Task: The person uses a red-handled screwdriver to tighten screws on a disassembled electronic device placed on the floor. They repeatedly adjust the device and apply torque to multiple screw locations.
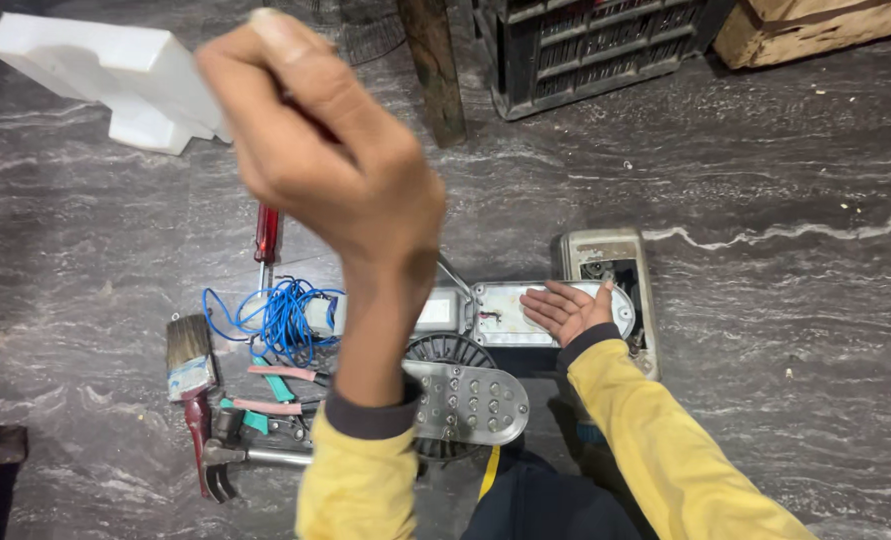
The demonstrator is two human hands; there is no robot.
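My left hand [335,160] is raised close to the camera in a fist, shut on a red-handled screwdriver [266,235] whose shaft points down toward the floor. My right hand [568,310] lies open, palm up, on the pale oval cover of a grey metal appliance [605,255] that sits opened on the floor. In front of it lie a metal plate with several studs [470,405] and a black round grille [445,348]. Both sleeves are yellow.
A coil of blue wire [283,318], a paintbrush [189,362], pink-and-teal handled pliers [277,384] and a claw hammer [227,458] lie at the left on the dark marbled floor. A white foam block [115,70], wooden post [433,70], black crate [585,45] and wooden box [815,28] stand behind.
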